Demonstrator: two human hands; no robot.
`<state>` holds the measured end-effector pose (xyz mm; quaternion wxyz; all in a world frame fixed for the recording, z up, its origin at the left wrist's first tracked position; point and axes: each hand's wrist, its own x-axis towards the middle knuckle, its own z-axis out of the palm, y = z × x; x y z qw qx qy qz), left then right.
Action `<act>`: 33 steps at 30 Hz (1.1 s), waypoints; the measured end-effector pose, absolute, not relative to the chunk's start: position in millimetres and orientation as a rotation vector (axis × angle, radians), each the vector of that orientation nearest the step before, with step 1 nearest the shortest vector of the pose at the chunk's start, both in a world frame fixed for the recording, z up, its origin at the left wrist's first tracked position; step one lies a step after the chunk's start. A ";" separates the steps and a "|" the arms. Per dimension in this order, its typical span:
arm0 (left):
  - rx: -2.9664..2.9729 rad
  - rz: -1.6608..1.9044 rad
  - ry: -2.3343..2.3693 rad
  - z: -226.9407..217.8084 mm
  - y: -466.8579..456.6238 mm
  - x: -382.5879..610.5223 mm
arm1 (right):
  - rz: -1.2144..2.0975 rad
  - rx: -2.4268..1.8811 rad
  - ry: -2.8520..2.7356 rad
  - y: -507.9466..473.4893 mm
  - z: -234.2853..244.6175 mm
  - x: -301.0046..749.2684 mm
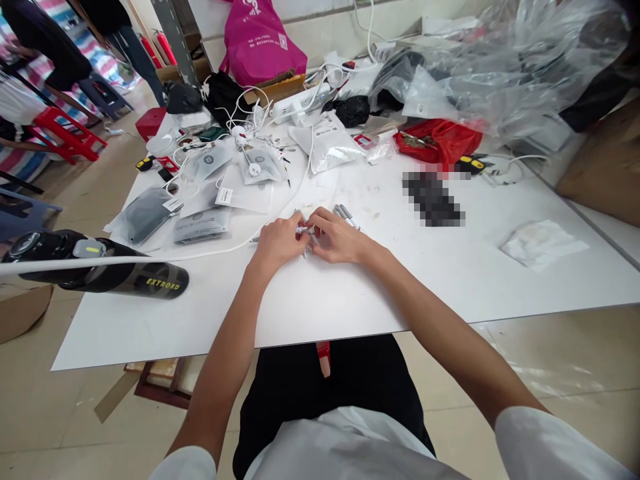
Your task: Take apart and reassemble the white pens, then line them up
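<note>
My left hand (280,241) and my right hand (341,239) meet over the white table (320,293). Between their pinched fingertips is a small white-and-grey pen-like piece (303,230), partly covered by the fingers. Both hands are closed on it, and its exact kind is too small to make out. Several slim grey pens (346,215) lie just beyond my right hand. Another thin grey tip (255,239) sticks out to the left of my left hand. Some slender grey parts under the fingers are mostly hidden.
A black bottle (125,270) lies at the left, with a white cable (220,253) passing over it. Packed pouches (203,223) sit nearby. Farther back are a pink bag (263,43), a red bag (440,141) and clear plastic (500,73). A crumpled tissue (543,243) rests right.
</note>
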<state>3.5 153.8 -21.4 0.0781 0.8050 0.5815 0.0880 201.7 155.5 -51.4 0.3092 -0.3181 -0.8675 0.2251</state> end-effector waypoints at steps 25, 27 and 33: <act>2.791 0.509 0.280 -48.6 125.0 92.7 | 0.388 -1.493 -2.091 149.3 -63.1 293.5; 2.793 0.548 0.276 -48.8 131.9 94.3 | 0.352 -1.402 -2.057 146.9 -65.1 296.6; 2.537 1.111 0.452 -30.8 137.7 97.1 | 0.161 -1.030 -2.044 134.1 -50.8 287.1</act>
